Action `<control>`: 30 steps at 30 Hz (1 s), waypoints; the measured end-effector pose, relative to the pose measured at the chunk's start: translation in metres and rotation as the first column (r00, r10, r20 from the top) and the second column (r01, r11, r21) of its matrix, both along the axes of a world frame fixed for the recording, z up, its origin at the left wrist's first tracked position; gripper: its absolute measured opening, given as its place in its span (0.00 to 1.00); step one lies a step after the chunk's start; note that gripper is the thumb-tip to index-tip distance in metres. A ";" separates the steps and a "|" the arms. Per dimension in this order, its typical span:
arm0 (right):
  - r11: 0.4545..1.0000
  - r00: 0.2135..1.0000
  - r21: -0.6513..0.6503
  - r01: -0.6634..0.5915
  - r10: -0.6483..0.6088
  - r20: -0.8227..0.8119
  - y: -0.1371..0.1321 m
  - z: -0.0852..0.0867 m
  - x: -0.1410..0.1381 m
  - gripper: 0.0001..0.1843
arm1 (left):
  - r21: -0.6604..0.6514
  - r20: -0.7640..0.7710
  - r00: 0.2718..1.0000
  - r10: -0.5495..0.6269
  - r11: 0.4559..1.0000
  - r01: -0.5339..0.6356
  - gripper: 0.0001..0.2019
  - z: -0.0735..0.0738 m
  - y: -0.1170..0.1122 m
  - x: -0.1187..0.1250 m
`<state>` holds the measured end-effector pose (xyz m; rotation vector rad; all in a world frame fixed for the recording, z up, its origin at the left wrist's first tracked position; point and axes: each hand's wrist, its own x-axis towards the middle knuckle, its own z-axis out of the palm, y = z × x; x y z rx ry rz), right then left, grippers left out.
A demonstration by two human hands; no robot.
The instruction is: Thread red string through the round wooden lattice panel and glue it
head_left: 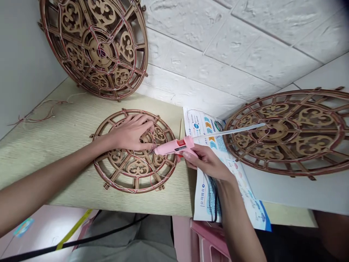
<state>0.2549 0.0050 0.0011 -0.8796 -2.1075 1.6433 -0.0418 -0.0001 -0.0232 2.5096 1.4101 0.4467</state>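
My right hand (208, 160) grips a pink hot glue gun (174, 146), with a long translucent glue stick (231, 130) jutting from its back. The gun's nozzle points left, close to the thumb of my left hand (133, 131). That hand lies with its fingers stretched out over a round brown openwork wheel (137, 168), which rests flat on the table (73, 174). Thin red and white wires run along the wheel's rings and spokes. My left hand hides part of the wheel's hub and upper left side.
A similar wheel (102, 54) leans against the wall at the upper left. Another wheel (275, 133) sits at the right. A printed sheet (203, 182) lies under the gun's black cord. Loose wires (50, 109) lie at the left, and a pink stool (209, 236) stands below.
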 end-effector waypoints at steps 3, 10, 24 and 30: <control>1.000 1.000 -0.015 0.013 -0.013 0.001 -0.001 0.000 -0.002 0.22 | -0.005 -0.011 1.000 -0.001 1.000 0.000 0.27 0.001 -0.001 0.001; 0.996 0.998 -0.076 0.056 -0.057 -0.005 -0.002 0.001 -0.007 0.24 | -0.009 -0.017 1.000 0.010 1.000 -0.010 0.26 0.001 -0.001 0.002; 0.986 0.995 -0.143 0.087 -0.094 -0.044 0.002 -0.003 -0.007 0.19 | -0.016 -0.024 1.000 0.016 1.000 -0.017 0.27 0.001 -0.001 0.002; 0.983 0.995 -0.168 0.080 -0.089 -0.051 0.003 -0.005 -0.007 0.19 | -0.001 -0.022 1.000 0.022 1.000 -0.022 0.26 -0.001 -0.002 0.002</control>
